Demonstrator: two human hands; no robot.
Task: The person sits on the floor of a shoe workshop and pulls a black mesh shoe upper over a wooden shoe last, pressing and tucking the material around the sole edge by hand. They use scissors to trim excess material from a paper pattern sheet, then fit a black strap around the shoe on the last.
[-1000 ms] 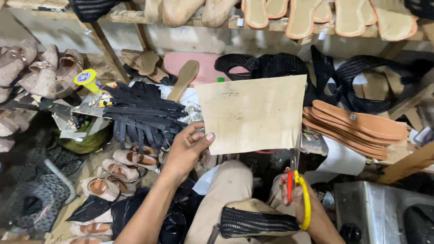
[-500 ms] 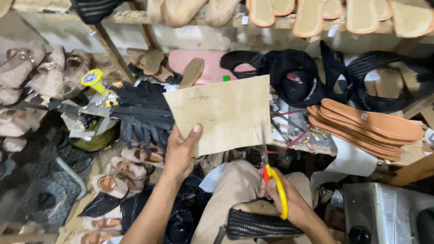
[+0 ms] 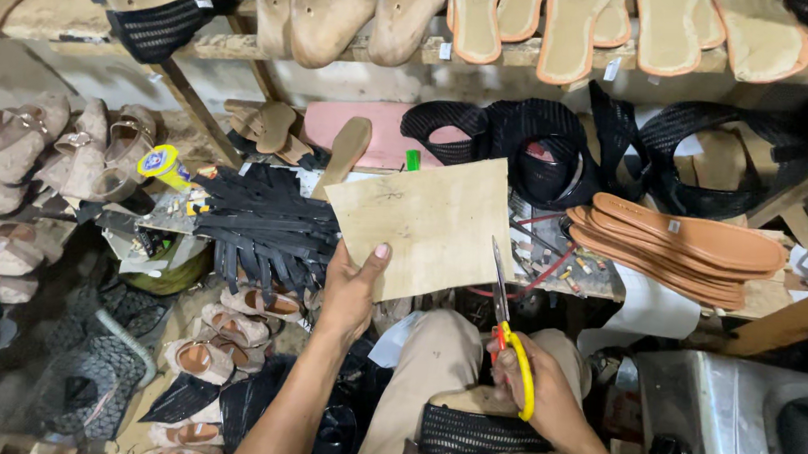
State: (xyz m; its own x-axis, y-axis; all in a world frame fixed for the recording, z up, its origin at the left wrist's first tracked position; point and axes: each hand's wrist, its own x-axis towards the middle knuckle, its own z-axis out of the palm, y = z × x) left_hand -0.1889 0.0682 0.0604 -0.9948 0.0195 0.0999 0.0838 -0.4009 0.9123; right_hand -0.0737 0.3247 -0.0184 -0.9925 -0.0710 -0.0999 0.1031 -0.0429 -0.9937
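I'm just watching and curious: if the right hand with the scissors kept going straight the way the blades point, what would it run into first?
The right hand holds yellow-handled scissors with the blades pointing up. Their tips sit right at the lower right edge of the tan sheet held by the left hand, so probably the sheet, though depth is unclear.

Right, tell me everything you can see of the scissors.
The scissors have yellow plastic handle loops with a red part at the pivot and long, narrow metal blades. The right hand grips the handles above the lap, blades pointing up and away from the person. The blades look almost shut. Their tip sits at the right edge of the tan sheet, which the left hand holds by its lower edge; whether the blades actually touch the sheet cannot be told.
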